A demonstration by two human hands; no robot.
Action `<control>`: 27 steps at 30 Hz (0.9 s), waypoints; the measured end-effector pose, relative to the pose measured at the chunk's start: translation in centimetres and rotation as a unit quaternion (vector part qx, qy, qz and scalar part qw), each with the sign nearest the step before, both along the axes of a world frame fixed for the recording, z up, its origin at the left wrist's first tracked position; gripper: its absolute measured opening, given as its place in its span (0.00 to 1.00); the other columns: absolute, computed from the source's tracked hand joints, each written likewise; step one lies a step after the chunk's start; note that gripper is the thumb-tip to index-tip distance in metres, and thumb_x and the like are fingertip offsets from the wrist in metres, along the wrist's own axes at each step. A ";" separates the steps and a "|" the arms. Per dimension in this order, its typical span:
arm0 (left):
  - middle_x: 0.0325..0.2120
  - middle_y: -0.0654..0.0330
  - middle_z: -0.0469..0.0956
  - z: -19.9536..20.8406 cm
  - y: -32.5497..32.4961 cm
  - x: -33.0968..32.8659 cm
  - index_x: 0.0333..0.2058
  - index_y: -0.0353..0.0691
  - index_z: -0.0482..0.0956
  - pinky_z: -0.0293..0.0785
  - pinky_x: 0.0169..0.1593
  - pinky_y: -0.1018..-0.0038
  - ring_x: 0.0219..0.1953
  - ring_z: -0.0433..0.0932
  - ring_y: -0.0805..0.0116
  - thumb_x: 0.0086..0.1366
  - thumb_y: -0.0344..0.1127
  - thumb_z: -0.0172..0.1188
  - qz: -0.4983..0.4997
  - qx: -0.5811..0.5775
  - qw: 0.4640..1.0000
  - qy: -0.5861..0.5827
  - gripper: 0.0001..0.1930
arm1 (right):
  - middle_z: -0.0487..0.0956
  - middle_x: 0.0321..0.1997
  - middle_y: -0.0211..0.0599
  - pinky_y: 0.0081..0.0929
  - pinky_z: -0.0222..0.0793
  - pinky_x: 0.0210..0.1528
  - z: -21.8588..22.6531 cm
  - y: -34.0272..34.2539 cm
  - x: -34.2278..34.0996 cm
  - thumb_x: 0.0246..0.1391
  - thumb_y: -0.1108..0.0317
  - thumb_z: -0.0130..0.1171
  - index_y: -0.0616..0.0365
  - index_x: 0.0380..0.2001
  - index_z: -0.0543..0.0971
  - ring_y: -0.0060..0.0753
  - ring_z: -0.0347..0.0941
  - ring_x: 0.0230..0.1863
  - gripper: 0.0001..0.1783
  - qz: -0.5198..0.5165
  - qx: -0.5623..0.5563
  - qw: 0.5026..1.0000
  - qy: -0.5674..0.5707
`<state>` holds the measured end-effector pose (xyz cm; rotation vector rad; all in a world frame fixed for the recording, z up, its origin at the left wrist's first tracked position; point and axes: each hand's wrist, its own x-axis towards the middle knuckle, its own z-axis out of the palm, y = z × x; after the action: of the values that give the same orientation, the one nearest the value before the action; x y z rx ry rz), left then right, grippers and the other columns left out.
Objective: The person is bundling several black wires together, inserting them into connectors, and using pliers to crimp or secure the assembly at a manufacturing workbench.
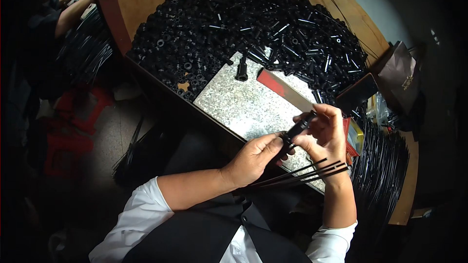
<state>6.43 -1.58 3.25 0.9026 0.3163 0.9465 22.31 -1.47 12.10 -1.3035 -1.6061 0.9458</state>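
My left hand (257, 157) is closed around the lower end of a short black tube-shaped part (298, 125), thumb on top. My right hand (327, 134) has its fingers curled about the part's upper end. The part is tilted, upper end to the right. Several thin black rods (297, 177) lie below my hands and cross over my right wrist; what holds them is hidden. A similar black part (242, 69) stands apart on the speckled board (229, 98), beside a flat bar (285, 90) with a red end.
A large heap of small black parts (243, 14) covers the wooden table behind the board. At right are a dark box (358, 92), a dark bag (399, 68) and a bundle of thin black rods (380, 165). A red stool (68, 151) and another person's arms (73, 12) are at left.
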 end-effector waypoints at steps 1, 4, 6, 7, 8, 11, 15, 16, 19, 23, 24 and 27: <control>0.35 0.63 0.75 0.0 0.1 -0.2 0.49 0.33 0.71 0.69 0.42 0.80 0.34 0.71 0.79 0.74 0.41 0.39 -0.012 -0.013 1.000 -0.005 0.18 | 0.74 0.47 0.46 0.30 0.70 0.50 0.1 -0.1 -0.2 0.39 0.75 0.73 0.60 0.56 0.60 0.34 0.73 0.47 0.42 0.005 0.022 0.999 -0.026; 0.33 0.68 0.72 -0.1 -0.2 0.0 0.49 0.33 0.72 0.69 0.41 0.81 0.35 0.69 0.82 0.74 0.39 0.40 0.002 -0.050 0.999 -0.019 0.17 | 0.75 0.44 0.40 0.30 0.68 0.51 -0.2 -0.5 0.3 0.39 0.70 0.73 0.61 0.52 0.68 0.33 0.72 0.48 0.36 0.063 0.003 0.988 -0.139; 0.34 0.67 0.73 -0.3 -0.3 -0.1 0.50 0.33 0.72 0.69 0.42 0.81 0.36 0.69 0.82 0.74 0.38 0.40 -0.018 -0.054 0.998 -0.027 0.17 | 0.77 0.39 0.35 0.28 0.70 0.48 -0.4 -0.7 0.3 0.41 0.69 0.72 0.62 0.42 0.75 0.29 0.74 0.44 0.24 0.071 -0.046 0.985 -0.153; 0.35 0.67 0.73 -0.4 -0.3 0.1 0.51 0.32 0.71 0.68 0.43 0.81 0.37 0.69 0.81 0.74 0.38 0.40 -0.031 -0.062 0.997 -0.038 0.17 | 0.77 0.39 0.36 0.27 0.71 0.46 -1.1 -0.8 0.9 0.43 0.70 0.71 0.62 0.44 0.75 0.28 0.74 0.42 0.24 0.072 -0.055 0.985 -0.146; 0.37 0.66 0.74 0.1 -0.3 0.2 0.52 0.32 0.71 0.67 0.46 0.81 0.40 0.69 0.81 0.74 0.37 0.41 -0.015 -0.067 0.997 -0.020 0.18 | 0.77 0.39 0.36 0.26 0.71 0.46 -1.0 -0.9 1.3 0.44 0.70 0.70 0.62 0.44 0.75 0.28 0.74 0.42 0.23 0.078 -0.048 0.984 -0.156; 0.39 0.66 0.74 -0.2 -0.4 0.2 0.53 0.32 0.70 0.66 0.49 0.80 0.42 0.69 0.80 0.74 0.37 0.41 -0.036 -0.064 0.997 -0.010 0.18 | 0.77 0.37 0.36 0.26 0.71 0.45 0.2 -0.8 1.2 0.45 0.71 0.69 0.63 0.42 0.75 0.29 0.75 0.41 0.20 0.090 -0.070 0.981 -0.160; 0.38 0.64 0.74 -0.2 -0.4 0.6 0.52 0.32 0.70 0.68 0.48 0.81 0.41 0.70 0.80 0.74 0.38 0.40 -0.044 -0.055 0.997 -0.010 0.18 | 0.77 0.34 0.36 0.27 0.71 0.41 0.7 -0.4 1.7 0.44 0.70 0.70 0.64 0.37 0.75 0.27 0.75 0.37 0.18 0.120 0.006 0.976 -0.181; 0.37 0.63 0.74 0.0 -0.3 0.2 0.54 0.32 0.68 0.69 0.45 0.81 0.39 0.71 0.80 0.74 0.39 0.40 -0.058 -0.060 0.996 -0.002 0.19 | 0.76 0.33 0.35 0.26 0.72 0.39 0.7 -0.3 1.6 0.44 0.71 0.70 0.64 0.36 0.75 0.26 0.75 0.35 0.17 0.122 -0.039 0.980 -0.154; 0.47 0.57 0.74 -0.4 0.2 -0.3 0.57 0.31 0.63 0.73 0.50 0.73 0.47 0.74 0.71 0.74 0.40 0.40 -0.102 -0.068 0.991 -0.050 0.21 | 0.74 0.30 0.33 0.23 0.75 0.32 0.3 -0.2 1.3 0.45 0.76 0.68 0.65 0.34 0.74 0.23 0.76 0.30 0.15 0.133 -0.027 0.982 -0.131; 0.42 0.54 0.76 -0.5 0.8 -0.6 0.54 0.32 0.66 0.75 0.46 0.72 0.41 0.77 0.67 0.72 0.37 0.44 -0.108 -0.080 0.986 -0.098 0.18 | 0.73 0.35 0.34 0.22 0.71 0.37 -2.9 -0.6 1.6 0.38 0.69 0.74 0.62 0.40 0.71 0.23 0.72 0.34 0.27 0.050 0.124 0.982 -0.132; 0.39 0.52 0.76 -0.2 0.7 -0.6 0.53 0.29 0.66 0.76 0.44 0.70 0.38 0.78 0.66 0.71 0.37 0.44 -0.087 -0.080 0.991 -0.069 0.18 | 0.72 0.34 0.33 0.21 0.71 0.36 -3.4 -1.0 1.5 0.38 0.68 0.75 0.61 0.42 0.70 0.22 0.72 0.34 0.29 0.017 0.074 0.991 -0.108; 0.38 0.51 0.76 0.1 0.3 -0.7 0.52 0.26 0.65 0.76 0.44 0.70 0.38 0.77 0.65 0.71 0.38 0.43 -0.058 -0.115 0.990 -0.054 0.19 | 0.67 0.28 0.30 0.21 0.69 0.30 -5.1 -2.4 1.0 0.39 0.60 0.75 0.60 0.38 0.65 0.20 0.65 0.27 0.31 -0.050 -0.003 0.998 -0.042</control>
<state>5.72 -1.23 3.37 0.6502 0.2713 0.8289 23.33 -3.83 6.98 -1.4308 -1.5873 0.8460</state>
